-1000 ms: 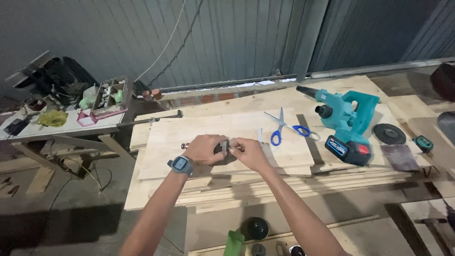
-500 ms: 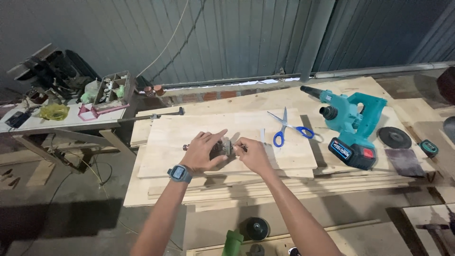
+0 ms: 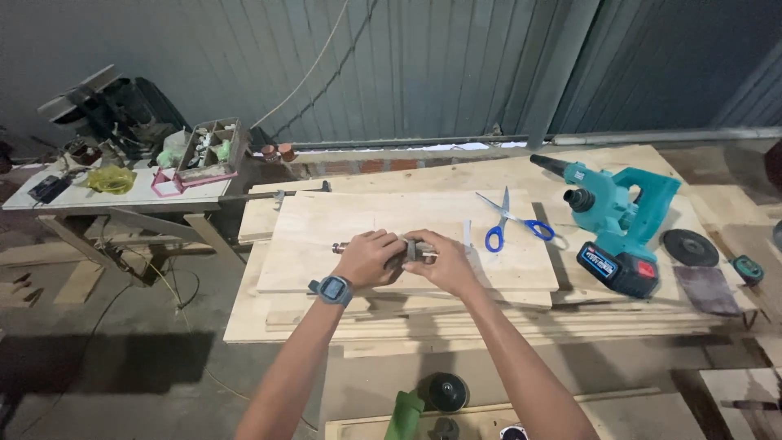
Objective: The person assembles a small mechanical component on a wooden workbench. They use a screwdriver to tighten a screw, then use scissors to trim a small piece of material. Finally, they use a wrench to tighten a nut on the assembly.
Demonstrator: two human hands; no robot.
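Gripping small metal rod-like part (image 3: pixel 405 247) between both hands, left hand (image 3: pixel 368 258) and right hand (image 3: pixel 444 262), fingers pinching it, above plywood sheet (image 3: pixel 326 244) on worktop (image 3: pixel 277 326). Keeping wrists low, part level, grip firm near its middle.

Blue-handled scissors (image 3: pixel 513 222) lie open on the top plywood sheet (image 3: pixel 326 244), which rests on a stack of wider boards. Right of them sits a teal cordless blower (image 3: pixel 619 224), its black nozzle pointing left and its battery end toward the near edge. A dark round grinding disc (image 3: pixel 690 247) lies just beside the blower, with a dark sheet of sandpaper (image 3: pixel 707 289) near it. At the left stands a white side table (image 3: pixel 122 195) bearing a pink tray of small parts (image 3: pixel 208 151) and a yellow bundle (image 3: pixel 110 178). Corrugated metal wall (image 3: pixel 423 65) runs behind.
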